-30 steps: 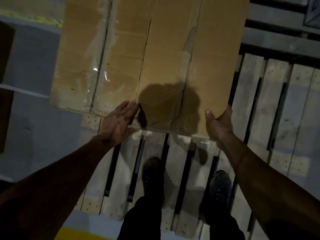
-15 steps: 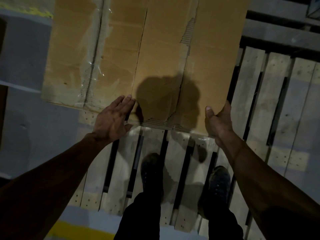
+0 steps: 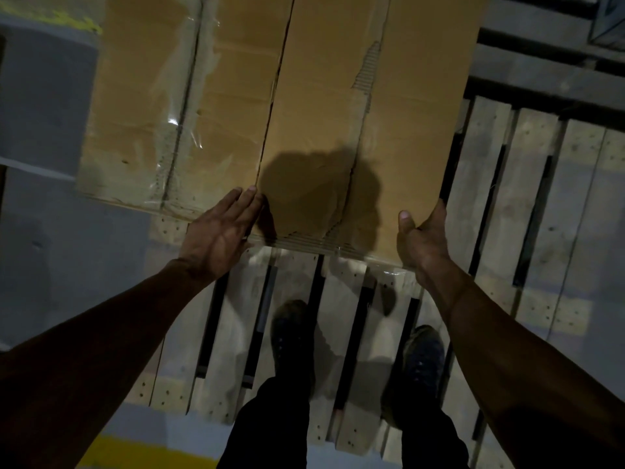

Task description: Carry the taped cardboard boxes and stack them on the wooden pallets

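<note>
Two taped cardboard boxes lie side by side over a wooden pallet (image 3: 341, 336). The left box (image 3: 162, 106) carries shiny clear tape. The right box (image 3: 399, 137) has a torn strip on top and reaches nearer to me. My left hand (image 3: 221, 231) lies flat with straight fingers at the near edge, where the two boxes meet. My right hand (image 3: 422, 238) grips the right box's near right corner, thumb on top and fingers hidden beneath. My head's shadow falls on the right box.
My two feet (image 3: 294, 336) stand on the pallet's slats. A second pallet (image 3: 541, 198) adjoins on the right, with darker boards (image 3: 541, 38) behind it. Grey floor (image 3: 44, 248) with a yellow line (image 3: 145, 451) lies to the left and near me.
The boxes have shifted slightly to the left in view. Both hands keep the same places on the boxes.
</note>
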A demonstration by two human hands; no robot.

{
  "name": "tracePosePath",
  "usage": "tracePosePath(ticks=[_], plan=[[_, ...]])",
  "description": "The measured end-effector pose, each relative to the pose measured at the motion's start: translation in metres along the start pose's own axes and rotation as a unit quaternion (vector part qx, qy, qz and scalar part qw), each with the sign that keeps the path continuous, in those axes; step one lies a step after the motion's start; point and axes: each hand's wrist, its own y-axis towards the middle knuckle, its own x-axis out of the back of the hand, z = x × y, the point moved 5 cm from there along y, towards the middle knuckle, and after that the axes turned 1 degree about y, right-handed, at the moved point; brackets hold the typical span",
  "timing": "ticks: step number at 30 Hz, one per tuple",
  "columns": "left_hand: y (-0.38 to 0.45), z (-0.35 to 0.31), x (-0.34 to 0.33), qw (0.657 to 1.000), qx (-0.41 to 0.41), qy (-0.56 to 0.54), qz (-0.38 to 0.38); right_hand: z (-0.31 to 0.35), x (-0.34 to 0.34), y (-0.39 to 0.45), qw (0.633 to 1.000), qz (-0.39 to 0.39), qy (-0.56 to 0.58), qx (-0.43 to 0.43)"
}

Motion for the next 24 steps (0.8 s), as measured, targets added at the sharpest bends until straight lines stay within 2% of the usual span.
tracePosePath(ticks=[8,16,20,24], plan=[[-0.003,0.000,-0.007,1.000,0.011,-0.016,0.000,-0.004,0.000,0.004,1.000,0.000,-0.011,0.012],[-0.001,-0.001,-0.003,1.000,0.008,-0.013,-0.005,0.001,0.002,-0.001,0.999,-0.013,-0.048,-0.014],[-0.004,-0.006,-0.006,1.000,0.003,-0.025,-0.019,0.001,0.001,-0.015,0.996,-0.031,-0.085,-0.022],[-0.011,-0.013,-0.007,0.997,0.037,-0.069,-0.013,-0.017,0.005,-0.052,0.991,-0.031,-0.134,-0.002]])
